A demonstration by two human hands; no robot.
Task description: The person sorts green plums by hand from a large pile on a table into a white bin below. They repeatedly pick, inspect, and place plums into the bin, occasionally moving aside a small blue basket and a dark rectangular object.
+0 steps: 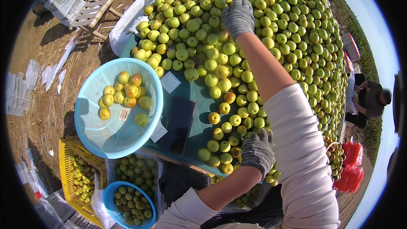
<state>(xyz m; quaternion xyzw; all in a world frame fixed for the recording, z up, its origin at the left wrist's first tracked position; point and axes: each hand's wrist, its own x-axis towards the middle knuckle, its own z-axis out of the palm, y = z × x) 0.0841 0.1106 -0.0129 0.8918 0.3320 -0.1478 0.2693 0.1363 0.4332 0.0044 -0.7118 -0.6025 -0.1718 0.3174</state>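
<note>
A big heap of small round green-yellow fruit (292,29), some blushed reddish, spreads over a green-covered table (197,121). My right hand (238,17), in a grey knit glove, reaches far up the heap and lies over fruit with its fingers stretched out. Nearer to me, my gloved left hand (257,152) rests on the fruit at the table's front edge. Its fingers are slightly bent and apart, and its palm side is hidden. A light blue mesh basket (91,129) at the left holds several yellower, blushed fruits (123,91).
A dark phone (179,125) and white paper cards (170,82) lie beside the basket. Below stand a yellow crate (63,161) and a blue basin (111,216) of fruit. A wooden folding stool (95,10) is far left. Another person (373,97) crouches far right, behind red bags (351,165).
</note>
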